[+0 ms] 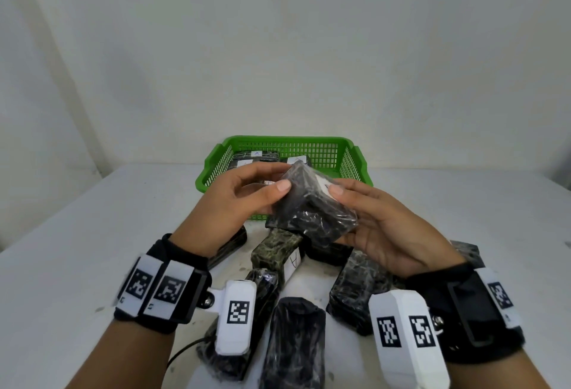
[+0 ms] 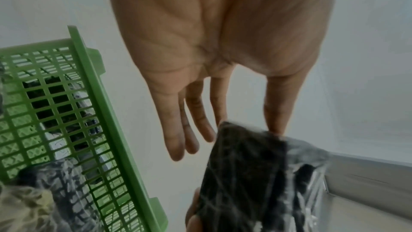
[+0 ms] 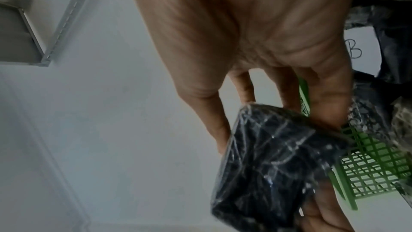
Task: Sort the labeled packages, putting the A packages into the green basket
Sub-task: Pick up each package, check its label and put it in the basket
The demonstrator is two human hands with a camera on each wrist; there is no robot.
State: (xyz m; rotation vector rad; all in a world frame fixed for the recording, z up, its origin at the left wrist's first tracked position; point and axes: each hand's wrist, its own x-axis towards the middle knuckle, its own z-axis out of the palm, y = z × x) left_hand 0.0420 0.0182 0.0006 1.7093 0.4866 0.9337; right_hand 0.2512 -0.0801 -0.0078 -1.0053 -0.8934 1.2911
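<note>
Hands both clamped on black wrapped package above green basket's near rim, right hand cradling, left hand pinching; label half covered by thumb, so misreading letter risks wrong sort.

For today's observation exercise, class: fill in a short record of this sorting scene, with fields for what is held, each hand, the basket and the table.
held: dark wrapped package, label partly covered
left hand: grip on package's left end
right hand: supports package from the right
green basket: holds A-labelled packages
table: more wrapped packages, one showing an A label
</note>
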